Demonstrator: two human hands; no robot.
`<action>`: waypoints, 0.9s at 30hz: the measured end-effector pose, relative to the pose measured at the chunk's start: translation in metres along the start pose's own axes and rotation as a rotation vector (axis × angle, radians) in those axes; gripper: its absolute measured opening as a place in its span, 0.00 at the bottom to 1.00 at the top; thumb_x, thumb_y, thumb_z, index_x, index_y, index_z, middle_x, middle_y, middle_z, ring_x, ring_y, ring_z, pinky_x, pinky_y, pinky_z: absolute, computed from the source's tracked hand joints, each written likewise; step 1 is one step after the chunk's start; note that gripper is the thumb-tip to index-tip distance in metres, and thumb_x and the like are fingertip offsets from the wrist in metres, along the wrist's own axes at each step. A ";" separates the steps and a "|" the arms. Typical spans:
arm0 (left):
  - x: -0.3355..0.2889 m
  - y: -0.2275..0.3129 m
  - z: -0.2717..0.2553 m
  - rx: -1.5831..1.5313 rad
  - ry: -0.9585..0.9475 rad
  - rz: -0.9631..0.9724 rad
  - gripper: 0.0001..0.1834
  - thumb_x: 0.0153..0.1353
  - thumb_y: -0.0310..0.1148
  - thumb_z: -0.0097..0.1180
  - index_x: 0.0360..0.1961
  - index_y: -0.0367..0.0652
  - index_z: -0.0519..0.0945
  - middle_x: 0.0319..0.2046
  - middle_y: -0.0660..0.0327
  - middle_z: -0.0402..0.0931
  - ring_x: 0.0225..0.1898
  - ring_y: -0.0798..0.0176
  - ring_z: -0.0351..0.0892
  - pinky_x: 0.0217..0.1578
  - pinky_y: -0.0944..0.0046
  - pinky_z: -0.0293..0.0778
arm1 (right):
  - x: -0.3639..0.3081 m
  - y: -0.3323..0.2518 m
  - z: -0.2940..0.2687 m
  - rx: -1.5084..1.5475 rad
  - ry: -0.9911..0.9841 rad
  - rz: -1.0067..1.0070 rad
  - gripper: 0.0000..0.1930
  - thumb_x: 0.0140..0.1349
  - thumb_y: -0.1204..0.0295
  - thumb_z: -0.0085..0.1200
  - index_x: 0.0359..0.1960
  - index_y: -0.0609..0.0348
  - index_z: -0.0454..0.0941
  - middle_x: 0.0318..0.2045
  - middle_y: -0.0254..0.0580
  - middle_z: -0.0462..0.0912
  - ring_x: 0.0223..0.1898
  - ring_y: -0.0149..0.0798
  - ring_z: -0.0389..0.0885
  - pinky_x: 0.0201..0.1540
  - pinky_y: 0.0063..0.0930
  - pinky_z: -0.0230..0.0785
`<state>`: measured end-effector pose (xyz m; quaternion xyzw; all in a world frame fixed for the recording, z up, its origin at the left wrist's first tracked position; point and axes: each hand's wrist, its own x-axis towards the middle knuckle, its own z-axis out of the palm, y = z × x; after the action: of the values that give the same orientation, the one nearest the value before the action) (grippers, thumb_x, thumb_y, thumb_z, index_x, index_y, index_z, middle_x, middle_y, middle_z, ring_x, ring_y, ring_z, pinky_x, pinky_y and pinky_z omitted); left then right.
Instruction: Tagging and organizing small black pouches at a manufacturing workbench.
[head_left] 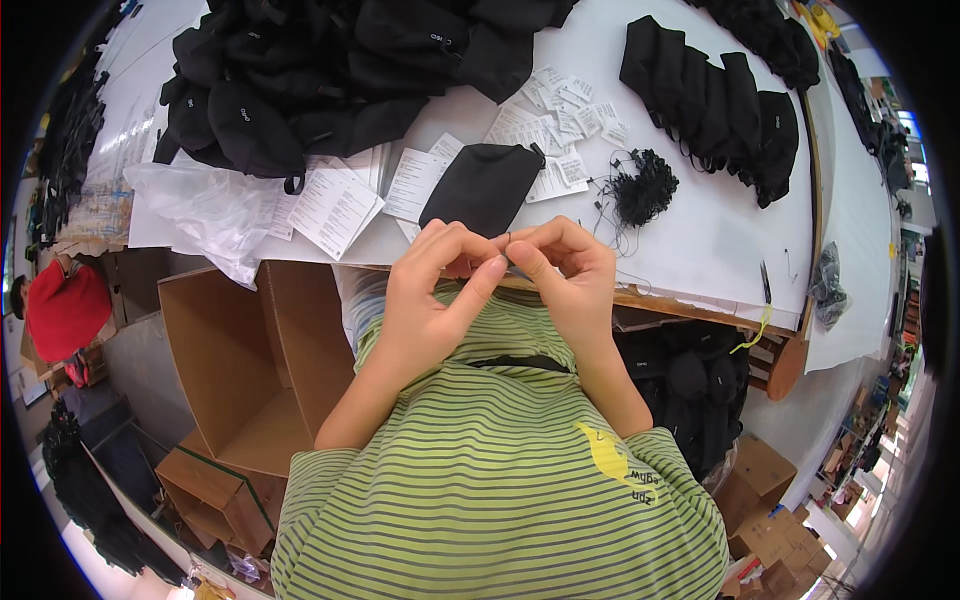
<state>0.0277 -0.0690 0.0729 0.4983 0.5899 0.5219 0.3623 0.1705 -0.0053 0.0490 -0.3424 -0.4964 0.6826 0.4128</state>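
My left hand (432, 292) and my right hand (563, 275) meet fingertip to fingertip above the near edge of the white table (700, 230). Between the pinched fingers is something very small and dark, probably a thin black string loop; it is too small to tell surely. Just beyond the hands a single black cap (482, 185) lies flat on the table. To its right sits a tangle of black strings (643, 188). White paper tags (560, 110) are scattered behind the cap.
A big heap of black caps (320, 70) fills the far left of the table. A row of stacked black caps (715, 100) lies at the far right. A clear plastic bag (205, 210) and an open cardboard box (235, 360) are at left. A person in red (65, 305) sits far left.
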 end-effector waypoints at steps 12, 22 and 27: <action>0.024 -0.025 0.004 -0.509 -0.344 -0.245 0.18 0.55 0.30 0.66 0.34 0.44 0.65 0.26 0.65 0.76 0.28 0.76 0.69 0.29 0.75 0.61 | -0.008 -0.016 -0.017 -0.230 -0.003 -0.178 0.07 0.56 0.75 0.62 0.25 0.61 0.76 0.21 0.29 0.78 0.18 0.17 0.64 0.22 0.13 0.54; 0.023 -0.015 0.034 -0.694 -0.379 -0.291 0.14 0.57 0.28 0.64 0.37 0.41 0.68 0.28 0.65 0.75 0.28 0.76 0.70 0.32 0.74 0.64 | -0.010 -0.026 -0.013 0.083 0.092 -0.123 0.08 0.62 0.73 0.59 0.29 0.62 0.75 0.22 0.28 0.76 0.22 0.17 0.68 0.24 0.13 0.58; 0.023 -0.015 0.037 -0.438 -0.221 -0.023 0.10 0.57 0.26 0.63 0.37 0.37 0.74 0.30 0.66 0.74 0.29 0.76 0.67 0.32 0.76 0.64 | -0.010 -0.024 -0.019 0.321 0.063 -0.019 0.08 0.63 0.72 0.58 0.30 0.61 0.73 0.25 0.28 0.76 0.26 0.17 0.69 0.27 0.12 0.59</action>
<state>0.0542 -0.0370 0.0530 0.4551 0.4253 0.5754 0.5300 0.1968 -0.0026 0.0671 -0.2887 -0.3706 0.7382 0.4841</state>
